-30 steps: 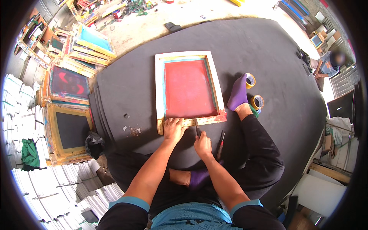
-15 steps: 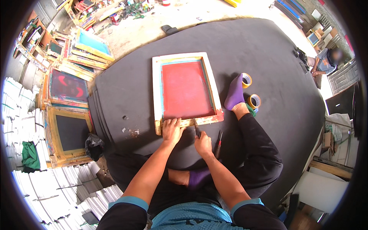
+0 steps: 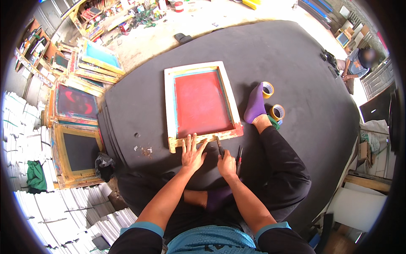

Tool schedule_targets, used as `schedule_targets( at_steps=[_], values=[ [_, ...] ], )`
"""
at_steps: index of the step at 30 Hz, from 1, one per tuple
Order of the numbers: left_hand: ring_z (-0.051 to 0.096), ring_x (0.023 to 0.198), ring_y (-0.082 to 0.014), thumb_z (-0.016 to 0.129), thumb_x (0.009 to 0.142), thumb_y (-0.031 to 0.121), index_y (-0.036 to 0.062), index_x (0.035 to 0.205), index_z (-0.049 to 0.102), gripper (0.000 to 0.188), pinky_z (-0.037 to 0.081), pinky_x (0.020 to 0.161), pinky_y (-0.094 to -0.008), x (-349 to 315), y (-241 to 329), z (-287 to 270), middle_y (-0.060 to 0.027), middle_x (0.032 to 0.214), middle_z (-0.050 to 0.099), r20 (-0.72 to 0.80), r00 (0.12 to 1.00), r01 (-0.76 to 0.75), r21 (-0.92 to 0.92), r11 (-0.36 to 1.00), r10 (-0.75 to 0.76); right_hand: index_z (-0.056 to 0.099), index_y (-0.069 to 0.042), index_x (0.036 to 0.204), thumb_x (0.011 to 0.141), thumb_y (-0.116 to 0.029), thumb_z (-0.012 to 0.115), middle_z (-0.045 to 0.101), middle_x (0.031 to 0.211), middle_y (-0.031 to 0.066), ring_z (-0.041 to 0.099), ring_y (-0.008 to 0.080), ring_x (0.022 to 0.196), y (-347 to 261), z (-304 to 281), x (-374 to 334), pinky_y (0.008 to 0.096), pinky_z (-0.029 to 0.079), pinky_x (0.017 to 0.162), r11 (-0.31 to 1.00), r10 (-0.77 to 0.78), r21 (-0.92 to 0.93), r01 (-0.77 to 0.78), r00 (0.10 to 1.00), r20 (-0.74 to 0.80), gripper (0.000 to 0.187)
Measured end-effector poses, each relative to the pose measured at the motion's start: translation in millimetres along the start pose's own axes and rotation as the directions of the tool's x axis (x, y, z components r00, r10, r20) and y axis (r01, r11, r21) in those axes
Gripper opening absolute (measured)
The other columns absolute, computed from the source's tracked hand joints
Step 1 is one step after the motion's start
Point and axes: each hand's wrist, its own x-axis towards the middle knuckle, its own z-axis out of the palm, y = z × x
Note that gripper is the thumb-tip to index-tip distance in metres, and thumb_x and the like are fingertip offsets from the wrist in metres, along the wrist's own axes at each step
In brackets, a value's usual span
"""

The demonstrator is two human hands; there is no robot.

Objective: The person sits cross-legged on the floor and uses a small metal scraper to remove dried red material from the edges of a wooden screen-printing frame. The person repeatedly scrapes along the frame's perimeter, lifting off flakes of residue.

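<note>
A wooden screen-printing frame (image 3: 171, 106) with red mesh (image 3: 203, 103) lies flat in front of me. My left hand (image 3: 193, 157) rests on its near rail, fingers stretched and spread, the tips over the wood. In my right hand (image 3: 227, 164) is a slim dark-handled hand tool (image 3: 220, 148), its tip against the near rail right of my left hand. The fist hides most of the handle, so the tool's exact kind cannot be told. Just right of that hand a second tool with a red and black handle (image 3: 240, 156) lies on the dark mat (image 3: 296, 76).
Two yellow tape rolls (image 3: 277, 112) sit by my purple-socked foot (image 3: 255, 103). Small scraps (image 3: 146, 150) lie left of the frame. More screen frames (image 3: 78, 146) and white paper stacks (image 3: 63, 207) line the left side. A person (image 3: 357, 65) sits at the far right.
My left hand's fingers, curled over the near rail before, now lie stretched and spread on it. My right hand still holds the tool at the rail. The whole view has shifted slightly.
</note>
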Motion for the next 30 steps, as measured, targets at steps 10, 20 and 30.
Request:
schedule_targets(
  at_steps=[10, 20, 30],
  values=[
    [0.017, 0.153, -0.0457, 0.073, 0.088, 0.043, 0.0341, 0.158, 0.036, 0.08, 0.015, 0.123, -0.0624, -1.7, -0.1, -4.3, -0.0228, 0.167, 0.017, -0.017, 1.0, -0.02, 0.0, 1.0, 0.02, 0.057, 0.0, 0.125, 0.097, -0.019, 0.062, 0.071, 0.102, 0.0298, 0.069, 0.0477, 0.097, 6.5, -10.1, 11.2, 0.0548, 0.053, 0.087, 0.999, -0.021, -0.03, 0.018, 0.995, -0.094, 0.035],
    [0.017, 0.153, -0.0457, 0.074, 0.088, 0.045, 0.0271, 0.156, 0.041, 0.078, 0.015, 0.123, -0.062, 16.1, 21.7, -3.8, -0.0227, 0.166, 0.019, -0.027, 0.999, -0.042, -0.035, 0.999, 0.041, 0.057, 0.001, 0.126, 0.097, -0.019, 0.061, 0.071, 0.1, 0.0309, 0.068, 0.0489, 0.099, 0.0, -24.0, 15.5, 0.056, 0.053, 0.089, 0.989, 0.044, -0.141, -0.035, 0.997, 0.057, 0.035],
    [0.011, 0.155, -0.0451, 0.073, 0.087, 0.052, 0.0239, 0.16, 0.033, 0.088, 0.012, 0.123, -0.0627, 44.9, 64.1, 2.0, -0.022, 0.168, 0.012, 0.048, 0.994, -0.098, -0.006, 0.995, 0.098, 0.063, 0.005, 0.12, 0.095, -0.018, 0.065, 0.071, 0.104, 0.0312, 0.068, 0.0474, 0.103, 60.8, -50.7, 19.9, 0.0504, 0.054, 0.088, 0.942, 0.214, 0.287, -0.173, 0.97, -0.116, 0.034]
  ],
)
